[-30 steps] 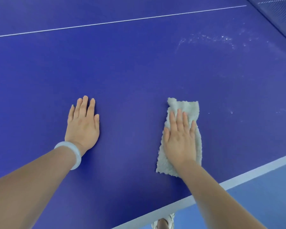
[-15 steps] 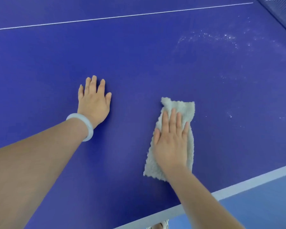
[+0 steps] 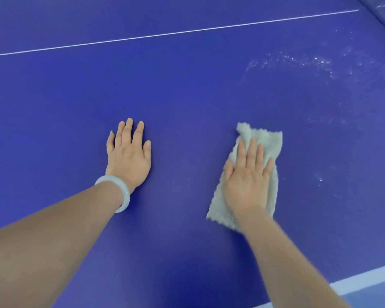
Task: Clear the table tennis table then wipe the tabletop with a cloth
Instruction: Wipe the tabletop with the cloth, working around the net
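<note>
Both forearms reached forward from the bottom of the view over the blue tabletop (image 3: 187,90). The left hand (image 3: 129,156) lay palm down and flat on the bare surface, fingers stretched ahead and held close together, grasping nothing. A single pale bracelet (image 3: 120,192) circled its wrist. The right hand (image 3: 247,181) also lay palm down with its fingers extended and slightly spread, pressing flat on the cloth (image 3: 269,143) rather than curling around it; the palm and fingers covered the middle of the cloth, while the far end and both side edges showed around the hand.

There were two hands, one cloth and one bracelet in view. The cloth was a light grey-beige fleecy piece, folded into a longish strip. It rested on the tabletop to the right of the left hand and well apart from it, near the table's white edge band (image 3: 365,278). Its long axis ran from the near edge away from the person, tilted slightly rightward at the far end, in line with the right forearm. The far end was a little rumpled.

One thin white line (image 3: 165,34) crossed the tabletop farther off. Scattered whitish specks (image 3: 298,61) marked the surface at the far right.
</note>
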